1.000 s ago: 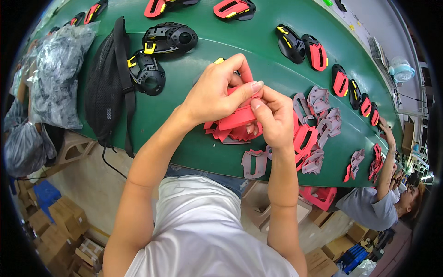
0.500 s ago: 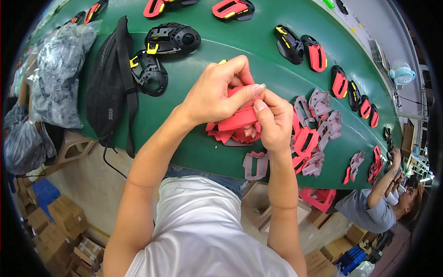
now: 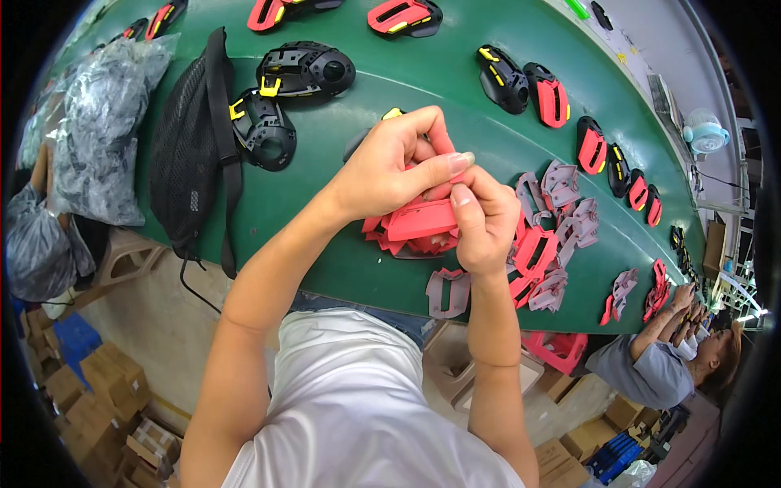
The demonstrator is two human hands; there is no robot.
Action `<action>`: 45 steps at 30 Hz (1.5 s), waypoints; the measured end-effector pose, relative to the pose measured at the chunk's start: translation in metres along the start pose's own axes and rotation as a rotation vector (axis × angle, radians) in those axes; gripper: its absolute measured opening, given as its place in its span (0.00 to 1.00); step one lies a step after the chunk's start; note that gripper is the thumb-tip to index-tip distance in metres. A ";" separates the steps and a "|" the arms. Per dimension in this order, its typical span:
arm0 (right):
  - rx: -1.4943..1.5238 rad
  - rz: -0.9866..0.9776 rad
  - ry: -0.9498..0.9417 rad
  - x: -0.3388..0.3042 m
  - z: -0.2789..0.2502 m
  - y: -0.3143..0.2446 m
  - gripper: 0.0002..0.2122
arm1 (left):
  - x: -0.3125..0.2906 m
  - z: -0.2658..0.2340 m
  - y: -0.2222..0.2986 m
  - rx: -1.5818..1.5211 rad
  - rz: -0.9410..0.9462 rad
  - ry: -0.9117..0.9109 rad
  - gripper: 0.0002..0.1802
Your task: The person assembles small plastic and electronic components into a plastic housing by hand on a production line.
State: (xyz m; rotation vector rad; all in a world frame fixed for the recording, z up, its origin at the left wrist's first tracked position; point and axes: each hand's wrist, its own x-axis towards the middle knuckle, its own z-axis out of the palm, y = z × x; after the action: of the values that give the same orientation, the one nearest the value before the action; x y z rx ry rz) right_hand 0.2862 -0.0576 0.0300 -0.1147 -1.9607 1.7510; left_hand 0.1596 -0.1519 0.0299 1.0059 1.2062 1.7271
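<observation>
While a clear plastic bag (image 3: 110,134) and a black mesh bag (image 3: 181,142), its small pale mark too small to read, crowd the left of the green bench (image 3: 455,85), two black shells (image 3: 305,69) with yellow clips lie beside the mesh bag. The left hand (image 3: 400,167), partly screening another shell (image 3: 355,144), meets the right hand (image 3: 490,218), each grip pinched shut on a red piece (image 3: 425,218) over a pile of red parts (image 3: 399,246), exact contact hidden. Rightward: grey parts (image 3: 560,185), then red-and-black shells (image 3: 592,146).
</observation>
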 end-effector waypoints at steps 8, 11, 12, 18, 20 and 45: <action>0.192 0.141 0.009 0.004 0.001 -0.007 0.07 | 0.002 0.002 -0.007 -0.047 0.051 0.163 0.09; 0.151 0.171 0.084 0.003 0.002 -0.006 0.09 | -0.001 0.005 -0.002 0.089 0.132 0.289 0.08; 0.115 0.127 0.084 0.002 0.001 -0.002 0.09 | -0.002 0.006 0.000 0.130 0.135 0.322 0.08; 0.196 0.095 0.167 0.005 -0.004 0.006 0.10 | -0.003 0.008 -0.003 0.325 0.251 0.309 0.06; 0.270 0.103 0.228 0.006 -0.006 0.006 0.09 | -0.003 0.010 0.000 0.229 0.215 0.302 0.07; 0.489 -0.131 0.700 0.015 -0.063 0.012 0.11 | 0.109 0.009 -0.012 0.862 0.163 0.091 0.37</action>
State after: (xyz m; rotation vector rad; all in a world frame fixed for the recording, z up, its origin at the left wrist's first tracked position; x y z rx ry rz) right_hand 0.2967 0.0077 0.0259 -0.3619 -1.0033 1.7350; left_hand 0.1285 -0.0463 0.0385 1.5515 2.0501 1.3640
